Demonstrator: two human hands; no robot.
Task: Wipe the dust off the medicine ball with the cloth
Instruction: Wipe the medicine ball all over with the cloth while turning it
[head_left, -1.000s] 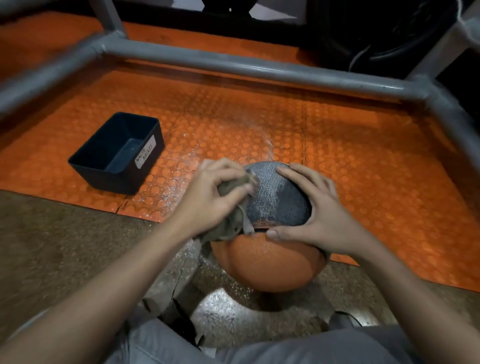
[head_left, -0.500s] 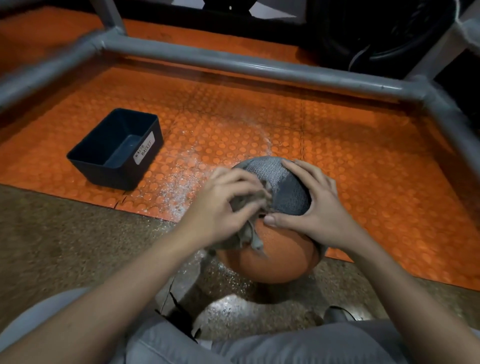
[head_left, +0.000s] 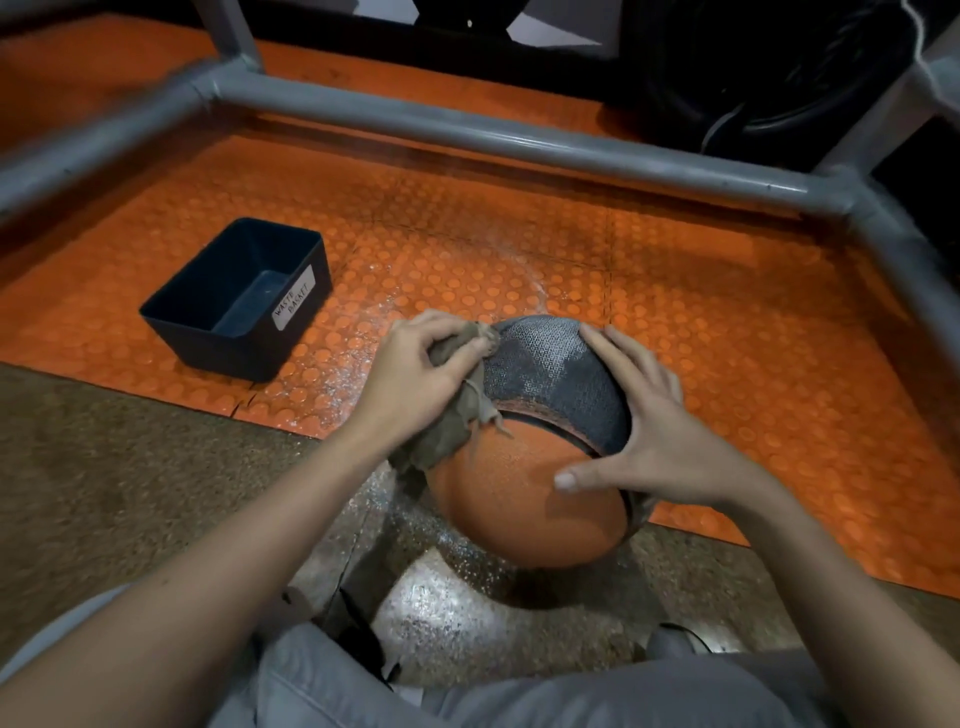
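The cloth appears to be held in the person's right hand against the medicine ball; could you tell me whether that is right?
Not quite: in the head view the cloth is held in the left hand against the medicine ball; the right hand only rests open on it.

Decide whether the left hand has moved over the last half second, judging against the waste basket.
Yes. The left hand, gripping the cloth, has swept left and away from the person, toward the waste basket, which has not shifted.
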